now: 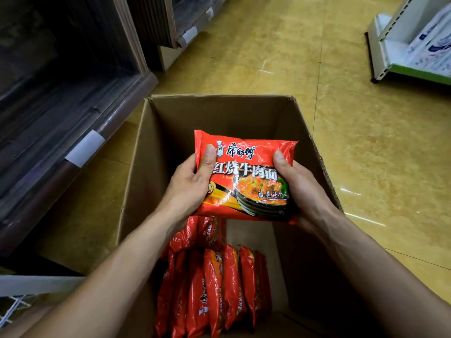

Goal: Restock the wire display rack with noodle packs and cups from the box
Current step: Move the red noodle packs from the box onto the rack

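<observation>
A red noodle pack point(246, 174) with a picture of a bowl is held flat above the open cardboard box point(219, 111). My left hand point(192, 184) grips its left edge, thumb on top. My right hand point(300, 189) grips its right edge the same way. Inside the box, several more red noodle packs point(214, 281) stand on edge along the near left side. A corner of white wire rack point(12, 308) shows at the bottom left edge.
Dark wooden shelving point(73, 113) with white label tags runs along the left. A white metal shelf unit point(410, 45) with printed bags stands at the upper right. Yellow tiled floor point(366, 154) surrounds the box.
</observation>
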Motion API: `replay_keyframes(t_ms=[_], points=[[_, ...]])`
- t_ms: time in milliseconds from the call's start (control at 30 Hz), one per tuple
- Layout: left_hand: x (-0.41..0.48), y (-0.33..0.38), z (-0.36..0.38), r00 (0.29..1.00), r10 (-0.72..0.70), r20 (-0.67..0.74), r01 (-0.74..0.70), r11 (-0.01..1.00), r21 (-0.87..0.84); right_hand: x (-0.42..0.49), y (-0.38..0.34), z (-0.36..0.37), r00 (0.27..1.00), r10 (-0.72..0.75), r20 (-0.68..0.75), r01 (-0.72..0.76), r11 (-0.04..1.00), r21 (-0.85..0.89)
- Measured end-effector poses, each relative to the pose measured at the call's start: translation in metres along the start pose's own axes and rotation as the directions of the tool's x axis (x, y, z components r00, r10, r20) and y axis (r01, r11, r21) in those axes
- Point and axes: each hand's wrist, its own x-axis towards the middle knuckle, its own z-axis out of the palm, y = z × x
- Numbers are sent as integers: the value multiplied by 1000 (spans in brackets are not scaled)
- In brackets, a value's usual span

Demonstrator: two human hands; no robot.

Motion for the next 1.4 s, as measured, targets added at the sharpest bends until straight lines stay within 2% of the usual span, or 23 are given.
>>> replay_keyframes(t_ms=[167,267,467,633,867,1167,1400], points=[[-2,-1,0,1000,5,1,-5,1000,13,0,2,5,993,37,-108,-32,999,41],[1,-6,-3,999,-46,15,46,999,-22,1,6,8,988,-5,-152,3,1000,-13],[3,-10,-5,985,-160,68,165,984,-72,2,9,12,992,-25,-121,11,994,-112],[3,-10,-4,988,-128,85,134,988,-73,2,9,14,994,-18,-110,6,993,-115],[1,-12,-2,995,-103,0,103,991,-82,5,12,18,988,9,-155,-19,998,-64],[-22,-17,0,970,-178,-165,171,984,-52,-12,12,34,981,138,-138,-142,990,-23],[-65,-16,15,923,-285,-258,273,958,-84,-45,8,38,964,178,-199,-201,974,-105]])
